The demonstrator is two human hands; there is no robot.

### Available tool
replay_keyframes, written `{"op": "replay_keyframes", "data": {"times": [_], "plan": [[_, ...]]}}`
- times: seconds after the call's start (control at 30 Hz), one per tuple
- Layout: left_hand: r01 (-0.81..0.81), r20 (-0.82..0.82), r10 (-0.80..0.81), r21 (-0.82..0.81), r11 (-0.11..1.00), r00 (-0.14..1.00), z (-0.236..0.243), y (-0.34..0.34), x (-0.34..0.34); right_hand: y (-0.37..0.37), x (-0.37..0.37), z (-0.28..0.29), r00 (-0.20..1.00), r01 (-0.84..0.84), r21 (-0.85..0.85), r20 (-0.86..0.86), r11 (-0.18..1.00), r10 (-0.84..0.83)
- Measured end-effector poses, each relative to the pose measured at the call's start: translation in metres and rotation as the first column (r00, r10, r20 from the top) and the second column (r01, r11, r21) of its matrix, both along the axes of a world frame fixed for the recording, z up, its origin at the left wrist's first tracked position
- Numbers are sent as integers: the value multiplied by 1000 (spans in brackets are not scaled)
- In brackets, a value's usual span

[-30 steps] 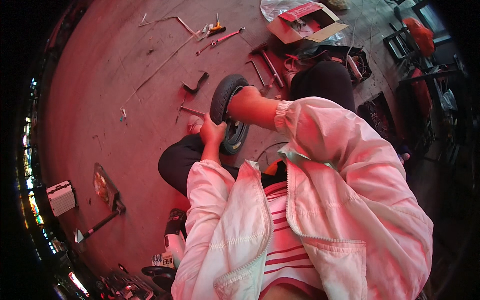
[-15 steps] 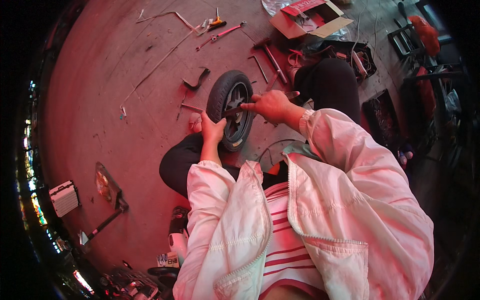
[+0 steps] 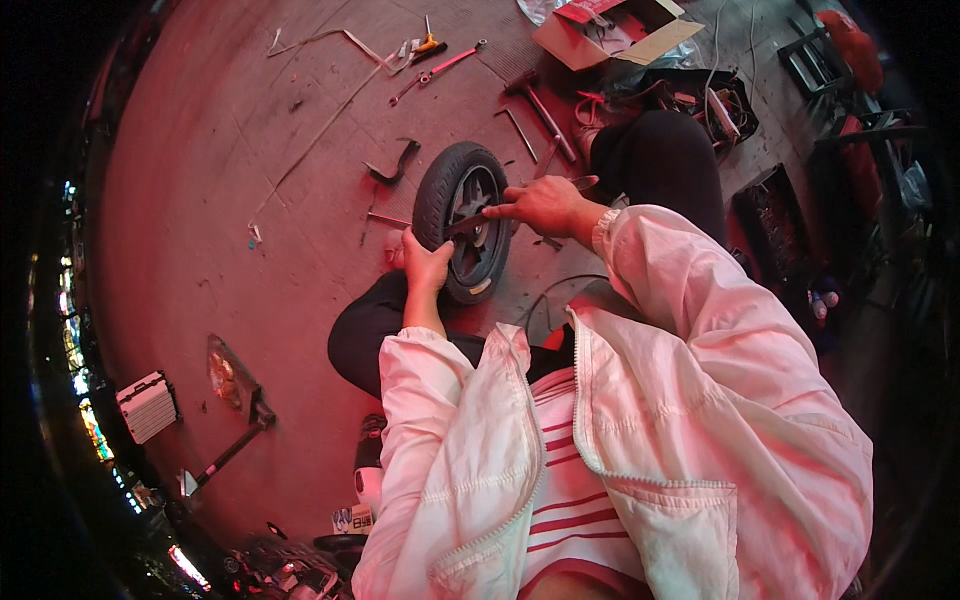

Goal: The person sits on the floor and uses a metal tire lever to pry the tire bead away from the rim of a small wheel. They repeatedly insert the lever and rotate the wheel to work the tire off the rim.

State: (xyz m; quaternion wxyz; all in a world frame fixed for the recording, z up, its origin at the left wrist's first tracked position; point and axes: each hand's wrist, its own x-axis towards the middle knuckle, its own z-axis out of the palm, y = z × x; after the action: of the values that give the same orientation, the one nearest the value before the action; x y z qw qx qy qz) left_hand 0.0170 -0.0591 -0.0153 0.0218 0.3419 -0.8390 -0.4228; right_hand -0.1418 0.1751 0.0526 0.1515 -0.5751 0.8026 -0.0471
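Observation:
A small wheel with a black tyre [image 3: 432, 195] and a dark spoked rim stands upright between my knees. My left hand [image 3: 427, 268] grips the tyre at its near left side, thumb towards the rim. In my right hand [image 3: 545, 208] is a flat, dark metal bar that looks like a tyre lever [image 3: 465, 225]. Its tip lies against the left edge of the rim, beside my left thumb. The bar crosses the wheel's face, and its other end shows beyond my right knuckles. My right index finger stretches along it.
Ahead on the floor lie a hammer [image 3: 548, 122], a hex key [image 3: 519, 136], a combination wrench [image 3: 455, 64] and a curved black piece [image 3: 394, 164]. An open cardboard box [image 3: 655, 45] stands at the far right. A silver case [image 3: 147, 408] sits at the left.
The whole view has shifted slightly, with floor things at the left sitting a little further right. Both hands keep nearly the same places on the wheel and the bar.

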Motion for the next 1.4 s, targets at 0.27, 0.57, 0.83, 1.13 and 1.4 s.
{"op": "replay_keyframes", "data": {"times": [0.27, 0.57, 0.83, 1.13, 1.4], "plan": [[7, -68, -9, -36, 999, 998, -18, -8, 2, -2, -9, -23, 994, 69, -51, 83, 996, -65], [-13, -90, 28, 171, 985, 996, -13, -8, 8, 0, 49, -114, 728, 338, 180, 572, 924, -378], [-51, -150, 97, 280, 959, 984, -9, 0, 7, -27, 33, -146, 930, 323, 144, 138, 936, -342], [12, -78, 16, 352, 936, 997, 23, 21, 4, -72, -49, -128, 890, -13, -50, -456, 999, -11], [53, -7, -54, 285, 957, 999, 22, 10, 14, -56, -98, -101, 856, -61, -200, -515, 978, -52]]}}
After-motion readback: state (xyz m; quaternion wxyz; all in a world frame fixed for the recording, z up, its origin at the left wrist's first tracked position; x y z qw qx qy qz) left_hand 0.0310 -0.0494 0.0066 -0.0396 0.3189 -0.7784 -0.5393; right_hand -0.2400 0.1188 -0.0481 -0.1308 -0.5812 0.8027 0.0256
